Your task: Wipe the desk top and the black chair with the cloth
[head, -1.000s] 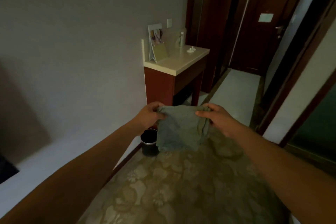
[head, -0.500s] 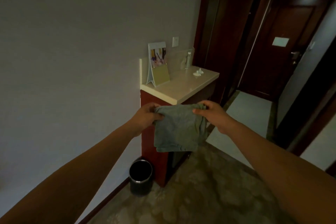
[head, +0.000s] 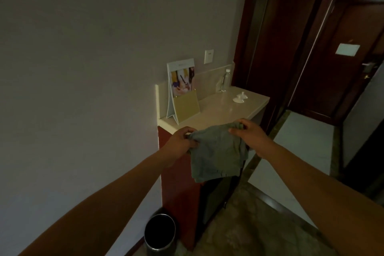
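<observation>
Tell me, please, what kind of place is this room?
Probably a hotel room entry. A notice plate hangs on the dark door, a water bottle and standing brochure sit on the small desk top, and a waste bin stands below.

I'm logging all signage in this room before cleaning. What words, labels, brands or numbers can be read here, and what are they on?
No text can be read in this picture.
Standing card on the desk top: a faint header line, too blurred to read.
White notice on the door: looks blank at this size.
Bottle: label not legible.
Cloth, bin, wall socket: no print visible.
</observation>
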A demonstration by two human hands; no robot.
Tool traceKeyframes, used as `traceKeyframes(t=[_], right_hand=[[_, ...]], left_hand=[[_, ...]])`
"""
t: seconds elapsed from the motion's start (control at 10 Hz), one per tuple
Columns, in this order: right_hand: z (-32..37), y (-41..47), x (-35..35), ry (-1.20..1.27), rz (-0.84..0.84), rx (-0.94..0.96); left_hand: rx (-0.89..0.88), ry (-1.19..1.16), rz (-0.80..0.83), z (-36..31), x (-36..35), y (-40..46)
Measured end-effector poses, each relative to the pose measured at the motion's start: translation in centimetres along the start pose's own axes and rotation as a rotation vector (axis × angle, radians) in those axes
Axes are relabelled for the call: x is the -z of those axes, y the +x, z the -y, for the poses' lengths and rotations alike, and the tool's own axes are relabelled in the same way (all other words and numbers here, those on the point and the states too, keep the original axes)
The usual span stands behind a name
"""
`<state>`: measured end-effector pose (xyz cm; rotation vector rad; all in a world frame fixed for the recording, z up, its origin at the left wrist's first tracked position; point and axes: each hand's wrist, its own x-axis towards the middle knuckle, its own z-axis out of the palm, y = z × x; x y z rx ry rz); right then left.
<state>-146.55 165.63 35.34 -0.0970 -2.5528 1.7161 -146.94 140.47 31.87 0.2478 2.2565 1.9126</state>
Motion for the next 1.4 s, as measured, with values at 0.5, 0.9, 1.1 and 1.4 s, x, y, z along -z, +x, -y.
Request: traceKeyframes(t=[0.5,0.9,1.1,1.4], right_hand=[[-2.1,25.9,-2.2,-0.24,0.176,0.186],[-8.4,34.9,-9.2,-0.88,0.821,0.345],[-7.6,36.1,-10.4,-1.024,0.875,0.372],[-3.1,29.1,-14.1,-0.984,1.019,0.511]], left_hand=[[0.174,0.033,-0.309,2.4,-0.6,18.1],[0.395,0.863,-0.161,7.3,-2.8,23.1],[0.454,0.9,-0.193,7.2,-3.1,23.4],[0.408,0.82,-0.443,4.8,-2.2,16.7]])
